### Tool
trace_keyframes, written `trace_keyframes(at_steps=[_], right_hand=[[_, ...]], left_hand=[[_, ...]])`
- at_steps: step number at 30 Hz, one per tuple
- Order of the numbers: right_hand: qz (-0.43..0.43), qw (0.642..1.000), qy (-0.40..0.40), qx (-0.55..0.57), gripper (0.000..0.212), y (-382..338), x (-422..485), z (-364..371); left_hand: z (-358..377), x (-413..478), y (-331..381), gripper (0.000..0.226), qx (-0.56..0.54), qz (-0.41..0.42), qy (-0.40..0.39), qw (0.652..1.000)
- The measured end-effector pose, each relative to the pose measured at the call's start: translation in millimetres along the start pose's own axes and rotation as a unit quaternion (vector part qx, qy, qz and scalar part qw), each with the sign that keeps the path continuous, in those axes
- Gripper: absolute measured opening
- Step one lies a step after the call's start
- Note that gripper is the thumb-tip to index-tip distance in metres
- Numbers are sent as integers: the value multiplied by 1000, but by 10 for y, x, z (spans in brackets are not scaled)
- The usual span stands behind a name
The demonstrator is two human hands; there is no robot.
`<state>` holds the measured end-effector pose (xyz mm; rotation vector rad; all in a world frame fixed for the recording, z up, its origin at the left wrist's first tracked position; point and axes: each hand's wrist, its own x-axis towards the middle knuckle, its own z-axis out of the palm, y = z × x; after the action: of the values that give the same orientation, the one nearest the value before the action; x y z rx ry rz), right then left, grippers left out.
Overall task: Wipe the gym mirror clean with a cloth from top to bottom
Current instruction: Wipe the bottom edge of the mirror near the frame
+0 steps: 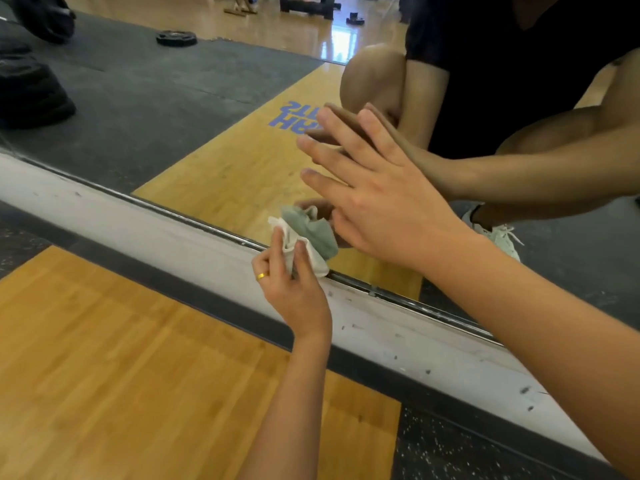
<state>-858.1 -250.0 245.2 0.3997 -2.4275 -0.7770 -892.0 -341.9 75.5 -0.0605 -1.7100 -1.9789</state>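
The gym mirror [214, 140] fills the upper part of the view, and its metal bottom edge runs diagonally from left down to right. My left hand [294, 289], with a gold ring, grips a bunched white cloth [304, 244] and holds it against the glass right at that bottom edge. My right hand [374, 199] lies flat on the mirror above the cloth, fingers straight and spread. The glass reflects both hands, the cloth and my crouching body.
Below the mirror runs a scuffed white baseboard [156, 230] with a dark strip under it. The floor is wood panel [138, 375] beside black speckled rubber [467, 455]. Reflected in the glass are a weight plate [176, 38], dark bags and gym equipment.
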Motion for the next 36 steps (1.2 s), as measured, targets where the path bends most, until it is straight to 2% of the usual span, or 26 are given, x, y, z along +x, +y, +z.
trace_keyframes(at_steps=[2, 5, 9, 11, 16, 18, 21, 23, 25, 29, 34, 36], right_hand=[[5, 1000, 5, -6, 51, 2, -7, 8], [5, 1000, 4, 2, 48, -4, -3, 14], [2, 1000, 7, -1, 53, -2, -7, 24], [3, 1000, 13, -7, 53, 1, -14, 31], [6, 1000, 26, 11, 47, -7, -15, 25], [14, 997, 53, 55, 46, 1, -35, -27], [38, 984, 140, 99, 41, 32, -172, -152], [62, 980, 175, 78, 41, 75, -349, -206], [76, 981, 175, 44, 44, 133, -577, -222], [30, 989, 148, -4, 49, 312, -991, -319], [142, 978, 151, 0, 56, 368, -1352, -390], [161, 975, 151, -18, 59, 280, -1495, -317]], left_hand=[[66, -22, 99, 49, -35, 13, 3, 999], [109, -142, 20, 49, -20, 27, -21, 999], [-12, -376, -138, 51, 15, -52, -29, 998], [3, -372, -77, 45, -6, -78, -14, 997], [200, -97, 152, 36, -40, -37, 43, 998], [230, -101, 184, 38, -53, -22, 44, 997], [242, -130, 129, 41, -56, -17, 43, 997], [260, -133, 124, 38, -53, -29, 51, 997], [269, -150, 153, 36, -58, -37, 55, 996], [231, -216, 158, 37, -54, -37, 22, 998], [230, -219, 92, 37, -39, -21, 30, 999], [278, -232, 130, 37, -44, -13, 44, 998]])
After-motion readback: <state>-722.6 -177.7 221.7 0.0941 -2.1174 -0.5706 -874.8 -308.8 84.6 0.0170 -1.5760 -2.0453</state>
